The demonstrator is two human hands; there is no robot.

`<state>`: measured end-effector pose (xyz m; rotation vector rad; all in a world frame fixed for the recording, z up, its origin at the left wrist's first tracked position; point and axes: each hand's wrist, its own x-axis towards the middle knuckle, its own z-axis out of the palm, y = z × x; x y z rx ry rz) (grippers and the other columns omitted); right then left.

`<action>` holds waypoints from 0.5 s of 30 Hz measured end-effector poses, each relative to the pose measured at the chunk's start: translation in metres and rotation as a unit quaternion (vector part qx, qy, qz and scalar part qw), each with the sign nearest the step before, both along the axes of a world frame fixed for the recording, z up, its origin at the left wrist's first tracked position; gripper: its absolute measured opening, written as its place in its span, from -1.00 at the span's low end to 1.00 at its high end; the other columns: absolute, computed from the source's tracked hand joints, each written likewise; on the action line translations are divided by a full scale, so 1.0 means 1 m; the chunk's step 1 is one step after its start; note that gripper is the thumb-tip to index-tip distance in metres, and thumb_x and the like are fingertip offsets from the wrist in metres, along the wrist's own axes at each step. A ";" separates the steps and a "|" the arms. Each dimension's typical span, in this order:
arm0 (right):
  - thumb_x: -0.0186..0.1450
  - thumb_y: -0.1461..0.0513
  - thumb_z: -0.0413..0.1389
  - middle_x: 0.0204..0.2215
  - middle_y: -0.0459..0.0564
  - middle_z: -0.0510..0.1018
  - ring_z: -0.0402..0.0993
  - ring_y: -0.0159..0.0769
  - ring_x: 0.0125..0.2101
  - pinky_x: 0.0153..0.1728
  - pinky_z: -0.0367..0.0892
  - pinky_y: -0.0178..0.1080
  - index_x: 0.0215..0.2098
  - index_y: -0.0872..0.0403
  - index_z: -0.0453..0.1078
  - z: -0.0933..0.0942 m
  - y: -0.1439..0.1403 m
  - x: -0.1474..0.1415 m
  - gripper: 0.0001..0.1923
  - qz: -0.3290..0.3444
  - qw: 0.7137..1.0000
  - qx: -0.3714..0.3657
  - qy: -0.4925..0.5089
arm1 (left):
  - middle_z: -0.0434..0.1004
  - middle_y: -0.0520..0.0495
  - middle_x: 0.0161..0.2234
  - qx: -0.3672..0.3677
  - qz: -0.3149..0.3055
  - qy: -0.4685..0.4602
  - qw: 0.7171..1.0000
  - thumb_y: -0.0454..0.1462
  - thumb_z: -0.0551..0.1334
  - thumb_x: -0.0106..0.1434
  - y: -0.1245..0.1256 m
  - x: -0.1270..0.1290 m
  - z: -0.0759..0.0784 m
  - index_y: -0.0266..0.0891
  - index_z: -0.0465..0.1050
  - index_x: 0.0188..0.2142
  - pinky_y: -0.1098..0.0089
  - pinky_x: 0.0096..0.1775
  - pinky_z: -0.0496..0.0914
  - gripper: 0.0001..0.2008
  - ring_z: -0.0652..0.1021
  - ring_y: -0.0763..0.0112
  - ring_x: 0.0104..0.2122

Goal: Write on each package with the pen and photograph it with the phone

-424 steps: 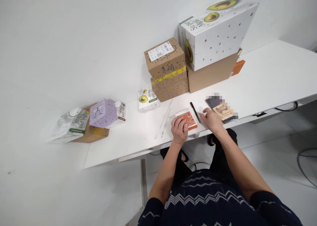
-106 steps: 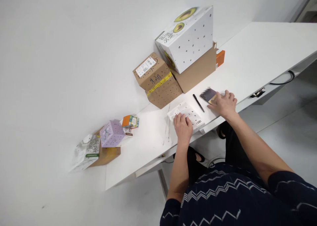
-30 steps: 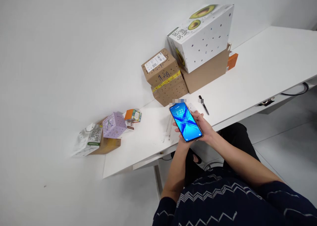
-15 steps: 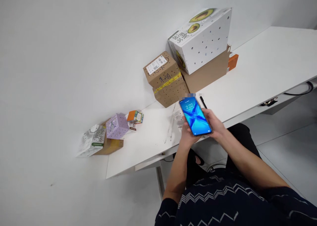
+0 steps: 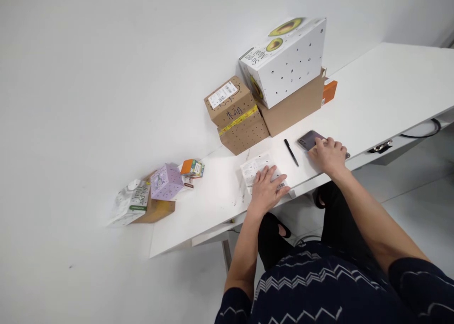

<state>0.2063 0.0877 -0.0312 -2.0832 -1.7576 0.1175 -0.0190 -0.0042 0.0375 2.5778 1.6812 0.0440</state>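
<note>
My left hand (image 5: pixel 265 191) lies flat with fingers spread on a small white printed box (image 5: pixel 256 167), covering part of its near end. To the right, my right hand (image 5: pixel 329 157) is curled over a smartphone (image 5: pixel 309 138) that lies on the table with its dark back and camera side up. My fingers reach across the phone and hide its middle; one end shows at each side of the hand. A black pen (image 5: pixel 291 152) rests on the table between my two hands, apart from both.
Behind my hands stand a brown carton (image 5: pixel 244 135) with yellow tape and a white avocado-print box (image 5: pixel 292 66) atop another brown carton (image 5: pixel 294 110). An orange box (image 5: pixel 329 92) sits behind them. At the left end of the white table (image 5: pixel 383 92) are a purple box (image 5: pixel 166 182) and several others.
The phone, held screen-up in both hands before, is now back-up on the table at the right under my right hand. My left hand has let go of it and lies on the white box.
</note>
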 end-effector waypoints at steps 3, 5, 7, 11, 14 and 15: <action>0.25 0.10 0.04 0.02 0.44 0.34 0.24 0.20 -0.04 -0.14 0.15 0.16 0.12 0.19 0.30 -0.015 0.003 0.002 -0.48 0.011 1.000 0.007 -0.009 | 0.13 0.06 0.30 -0.023 0.044 -0.001 0.999 0.06 0.01 0.33 -0.013 -0.013 0.004 0.10 0.38 0.11 -0.04 0.27 -0.02 -0.57 0.06 0.11 0.32; 0.25 0.07 0.05 0.04 0.41 0.33 0.20 0.21 0.01 -0.11 0.13 0.17 0.12 0.17 0.29 -0.020 0.004 0.006 -0.47 0.010 1.000 0.007 -0.003 | 0.16 0.09 0.29 -0.039 0.088 -0.021 0.995 0.04 -0.01 0.35 -0.020 -0.017 0.006 0.12 0.40 0.08 -0.14 0.26 -0.05 -0.59 0.03 0.05 0.32; 0.26 0.04 0.04 0.12 0.40 0.27 0.13 0.25 0.08 -0.06 0.11 0.19 0.13 0.15 0.28 -0.018 0.003 0.007 -0.46 0.006 1.000 0.019 0.005 | 0.17 0.06 0.28 -0.051 0.142 -0.051 0.987 0.06 -0.04 0.35 -0.023 -0.018 0.008 0.12 0.37 0.11 -0.24 0.23 -0.07 -0.56 -0.01 -0.06 0.33; 0.31 0.02 -0.03 0.18 0.39 0.22 0.12 0.22 0.14 0.00 0.13 0.15 0.12 0.16 0.29 0.004 -0.012 -0.007 -0.47 0.049 0.994 0.071 0.069 | -0.15 -0.18 0.37 -0.044 0.281 -0.077 0.955 0.23 0.04 0.19 -0.012 -0.014 0.008 0.05 0.11 0.29 -0.46 0.09 -0.09 -0.26 -0.16 -0.44 0.30; 0.34 0.03 -0.08 -0.10 0.29 0.49 0.42 0.02 -0.12 -0.10 0.28 -0.01 0.04 0.15 0.35 0.022 -0.034 -0.036 -0.53 0.144 0.969 0.016 0.202 | -0.31 -0.29 0.39 -0.070 0.362 -0.071 0.927 0.33 0.10 0.02 0.000 -0.013 0.006 0.01 0.03 0.31 -0.54 0.00 -0.10 -0.05 -0.21 -0.62 0.25; 0.34 0.03 -0.07 -0.21 0.22 0.54 0.48 -0.06 -0.24 -0.17 0.32 -0.06 0.01 0.13 0.37 0.025 -0.043 -0.047 -0.56 0.182 0.950 -0.030 0.251 | -0.33 -0.29 0.39 -0.083 0.377 -0.072 0.920 0.34 0.11 -0.02 0.003 -0.014 0.005 0.02 0.02 0.31 -0.55 -0.01 -0.10 -0.02 -0.21 -0.65 0.25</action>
